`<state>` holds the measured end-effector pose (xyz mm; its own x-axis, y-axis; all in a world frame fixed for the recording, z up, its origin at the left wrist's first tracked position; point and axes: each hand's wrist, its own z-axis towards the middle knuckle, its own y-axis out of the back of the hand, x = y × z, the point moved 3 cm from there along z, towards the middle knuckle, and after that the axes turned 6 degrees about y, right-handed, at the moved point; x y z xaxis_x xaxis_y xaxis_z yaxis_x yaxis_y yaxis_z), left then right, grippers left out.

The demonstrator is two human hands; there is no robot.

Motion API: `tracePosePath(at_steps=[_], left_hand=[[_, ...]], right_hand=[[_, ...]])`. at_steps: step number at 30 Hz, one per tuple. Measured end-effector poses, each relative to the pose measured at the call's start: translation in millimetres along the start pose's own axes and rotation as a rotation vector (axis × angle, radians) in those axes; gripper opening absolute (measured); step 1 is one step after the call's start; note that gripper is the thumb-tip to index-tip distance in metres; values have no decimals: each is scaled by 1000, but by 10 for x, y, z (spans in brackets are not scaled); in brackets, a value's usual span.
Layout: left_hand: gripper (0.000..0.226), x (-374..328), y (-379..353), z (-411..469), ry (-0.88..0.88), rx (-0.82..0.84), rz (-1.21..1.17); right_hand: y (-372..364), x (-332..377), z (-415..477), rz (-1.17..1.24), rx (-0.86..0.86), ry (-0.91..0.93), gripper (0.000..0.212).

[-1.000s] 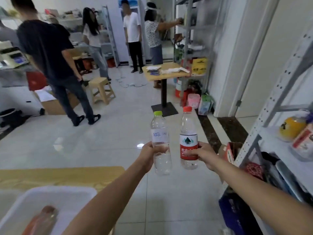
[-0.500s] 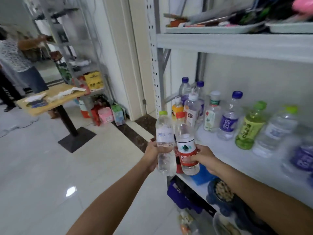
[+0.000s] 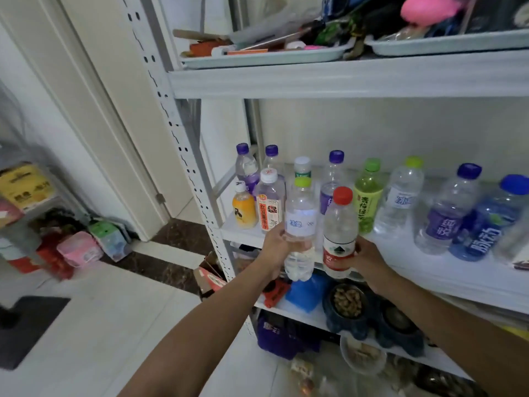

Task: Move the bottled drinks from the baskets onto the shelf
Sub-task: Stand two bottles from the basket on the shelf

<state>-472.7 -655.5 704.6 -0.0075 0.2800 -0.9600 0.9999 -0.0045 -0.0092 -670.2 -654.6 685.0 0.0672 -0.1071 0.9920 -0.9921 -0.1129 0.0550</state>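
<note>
Nearer shelf (image 3: 406, 259) now: green-cap bottle (image 3: 300, 224), red-cap bottle (image 3: 340, 222), upright, caps up.

Left bottle (image 3: 300, 224) and right bottle (image 3: 340, 233) are side by side at the shelf's (image 3: 406, 253) near edge. Other bottles (image 3: 368, 196) stand behind on it. Trays (image 3: 257, 60) lie above, bowls (image 3: 343, 325) below.
</note>
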Motion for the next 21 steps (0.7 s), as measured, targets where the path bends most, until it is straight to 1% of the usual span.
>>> tracePosePath(at_steps=[4, 9, 15, 18, 21], left_hand=[[45, -120, -153, 156, -37, 72, 60], [55, -194, -282, 343, -92, 77, 86], [60, -106, -316, 575, -124, -16, 103], [56, -97, -313, 661, -129, -25, 106], [57, -118, -298, 730, -141, -9, 141]], right_hand=[[97, 22, 46, 44, -128, 1, 63], [163, -4, 105, 63, -261, -24, 61], [198, -47, 152, 73, -338, -33, 58], [224, -30, 197, 64, -358, -27, 55], [226, -45, 250, 81, -361, -25, 53]])
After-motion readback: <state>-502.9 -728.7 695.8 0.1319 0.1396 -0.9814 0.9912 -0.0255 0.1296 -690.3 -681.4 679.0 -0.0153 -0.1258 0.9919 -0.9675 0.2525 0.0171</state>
